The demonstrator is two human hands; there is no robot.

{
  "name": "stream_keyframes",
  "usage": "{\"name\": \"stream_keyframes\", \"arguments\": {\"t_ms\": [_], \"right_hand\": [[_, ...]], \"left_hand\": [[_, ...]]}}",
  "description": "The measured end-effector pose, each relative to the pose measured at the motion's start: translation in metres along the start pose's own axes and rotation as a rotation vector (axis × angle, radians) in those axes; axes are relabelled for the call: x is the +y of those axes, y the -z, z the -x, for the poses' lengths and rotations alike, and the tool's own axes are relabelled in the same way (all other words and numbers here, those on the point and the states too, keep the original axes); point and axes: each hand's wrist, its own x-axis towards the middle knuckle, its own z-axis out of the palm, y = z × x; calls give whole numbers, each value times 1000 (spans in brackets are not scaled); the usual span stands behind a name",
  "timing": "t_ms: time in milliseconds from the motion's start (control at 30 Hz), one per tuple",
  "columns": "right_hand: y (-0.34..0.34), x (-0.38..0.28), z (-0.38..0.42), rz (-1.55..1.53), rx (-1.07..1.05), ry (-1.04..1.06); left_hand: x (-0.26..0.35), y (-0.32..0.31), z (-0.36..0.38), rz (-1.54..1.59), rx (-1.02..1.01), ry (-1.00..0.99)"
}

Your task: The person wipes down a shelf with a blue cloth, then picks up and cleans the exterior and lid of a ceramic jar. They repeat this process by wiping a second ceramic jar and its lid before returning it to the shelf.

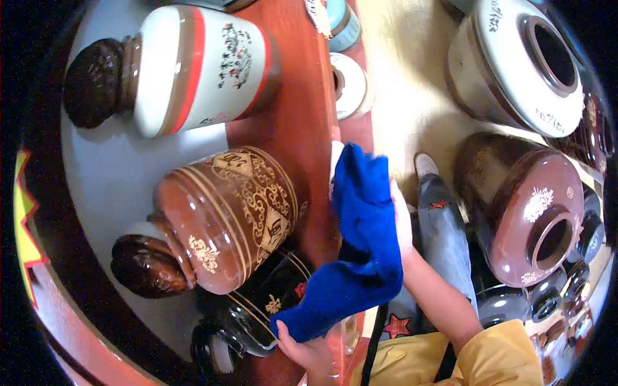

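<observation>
A bright blue cloth (367,257) hangs bunched and folded in front of me. My left hand (299,347) grips its lower left end, the thumb showing over the fabric. Higher up, my right hand (400,219) holds the cloth's right edge; most of its fingers are hidden behind the folds. Beyond the left hand, a black lidded jar (257,315) with gold and red decoration is partly covered by the cloth. Left of the cloth stands a brown jar (232,212) with gold patterns and a dark lid.
A white jar (209,71) with red bands and a dark lid stands on the red wooden surface (299,77). On the right are a large white jar (508,71) and a brown open-mouthed jar (528,212) on the pale floor (399,77). Several dark pots crowd the lower right.
</observation>
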Motion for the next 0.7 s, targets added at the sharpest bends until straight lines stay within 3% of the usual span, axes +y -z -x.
{"name": "stream_keyframes", "arguments": {"t_ms": [67,100,133,200,267,333,367,467,533,600,633,700], "right_hand": [[6,-7,-23,-328,-381,-413],[-14,3,-11,169,-227,-120],[-30,12,-10,166,-230,-142],[-58,31,-19,239,-116,0],[-63,45,-29,210,-112,-43],[-44,56,-46,1013,-125,624],[-72,67,-18,1222,127,485],[-81,72,-24,1191,-53,385],[-86,70,-32,1171,-213,289],[-92,70,-40,1148,-375,186],[-96,71,-44,1133,-457,135],[-110,83,-49,1236,-484,198]], "left_hand": [[2,7,2,-25,23,-14],[2,17,3,-233,7,-86],[3,24,4,-444,-4,-156],[9,29,2,-376,33,-71],[17,39,-3,-308,63,8],[25,54,-6,-36,-73,492],[30,54,-4,-33,-69,476],[47,45,5,22,-79,513],[59,35,15,79,-68,208],[69,39,10,105,-96,88],[76,51,-1,117,-63,-93],[86,46,-11,124,3,-369]]}}
